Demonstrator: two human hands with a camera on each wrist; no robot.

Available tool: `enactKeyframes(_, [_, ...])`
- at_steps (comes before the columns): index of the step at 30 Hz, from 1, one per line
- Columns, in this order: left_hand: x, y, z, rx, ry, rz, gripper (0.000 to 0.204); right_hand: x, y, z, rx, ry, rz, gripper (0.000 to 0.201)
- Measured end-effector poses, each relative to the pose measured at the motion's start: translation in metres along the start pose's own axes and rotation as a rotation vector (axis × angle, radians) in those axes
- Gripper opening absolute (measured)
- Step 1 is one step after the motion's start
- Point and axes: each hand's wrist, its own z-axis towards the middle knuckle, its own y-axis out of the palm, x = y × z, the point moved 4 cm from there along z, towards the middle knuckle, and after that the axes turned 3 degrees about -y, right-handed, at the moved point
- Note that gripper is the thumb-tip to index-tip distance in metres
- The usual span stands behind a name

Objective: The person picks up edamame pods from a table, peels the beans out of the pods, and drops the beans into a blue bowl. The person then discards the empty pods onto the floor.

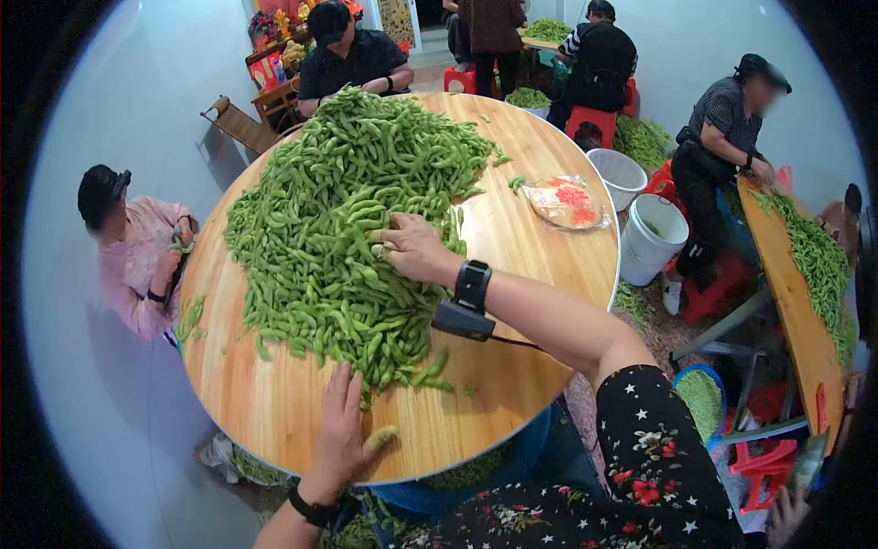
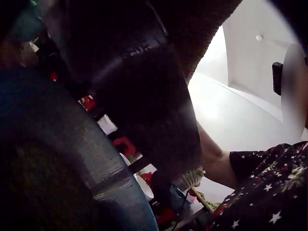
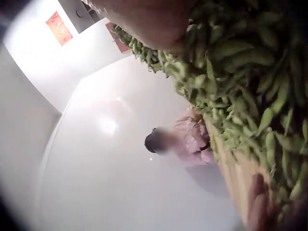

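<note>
A big heap of green edamame pods (image 1: 338,220) covers much of the round wooden table (image 1: 540,302). My right hand (image 1: 416,249) lies on the near right slope of the heap, its fingers pointing left among the pods (image 3: 240,106). On the bare wood at the near edge of the table rests my left hand (image 1: 340,421), fingers straight and fingertips right at the lowest pods. Its thumb points out to the right, with a yellowish covering on the tip. In the left wrist view that hand is hidden by dark shapes.
A clear plastic packet with red print (image 1: 572,203) lies at the table's right. White buckets (image 1: 654,240) stand beyond that edge. Across the table sits a person in black (image 1: 352,64); another in pink (image 1: 142,256) is at the left. A second table (image 1: 786,293) with pods stands far right.
</note>
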Motion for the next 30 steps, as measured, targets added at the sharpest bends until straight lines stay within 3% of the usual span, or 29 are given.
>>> enactKeyframes(3, [0.004,-0.006,-0.003,0.044,0.009,0.022,0.085,0.001,-0.016,-0.007,-0.142,-0.055,0.089,0.035])
enactKeyframes(5, [0.003,-0.006,-0.005,0.049,0.000,0.004,0.086,0.020,-0.032,-0.021,-0.271,-0.264,0.143,0.041])
enactKeyframes(7, [-0.002,-0.004,-0.007,0.068,-0.007,-0.012,0.088,0.043,-0.037,-0.055,-0.081,0.105,0.236,0.042])
enactKeyframes(8, [0.001,-0.005,-0.006,0.040,0.009,0.038,0.088,0.042,-0.034,-0.063,-0.085,0.095,0.235,0.042])
enactKeyframes(10, [0.008,-0.004,-0.001,-0.034,0.013,0.082,0.087,0.042,-0.028,-0.078,-0.106,0.276,0.324,0.047])
enactKeyframes(13, [0.015,0.012,0.013,-0.156,0.023,0.220,0.084,-0.002,0.012,-0.092,-0.036,0.290,0.449,0.047])
enactKeyframes(15, [0.012,0.012,0.014,-0.133,0.010,0.177,0.080,-0.014,-0.004,-0.098,-0.082,0.258,0.451,0.046])
enactKeyframes(17, [0.012,0.008,0.014,-0.088,0.006,0.204,0.075,-0.034,-0.037,-0.106,0.028,0.042,0.264,0.039])
enactKeyframes(18, [0.015,0.007,0.012,-0.089,0.007,0.203,0.075,-0.032,-0.039,-0.117,0.068,-0.042,0.193,0.026])
enactKeyframes(21, [0.047,0.013,-0.017,-0.311,0.339,0.323,0.071,-0.075,-0.041,-0.167,-0.588,-0.211,0.089,0.018])
enactKeyframes(22, [0.058,0.018,-0.024,-0.333,0.356,0.288,0.071,-0.079,-0.027,-0.184,-0.687,-0.303,0.089,0.017])
enactKeyframes(23, [0.054,0.020,-0.022,-0.333,0.356,0.288,0.071,-0.076,-0.023,-0.186,-0.687,-0.303,0.089,0.017])
enactKeyframes(27, [0.021,0.030,0.006,-0.300,0.315,0.184,0.065,-0.060,-0.009,-0.153,-0.411,-0.213,-0.006,0.016])
enactKeyframes(30, [0.013,0.007,0.030,-0.207,0.153,-0.030,0.062,-0.044,-0.014,-0.117,-0.335,-0.189,0.189,0.016])
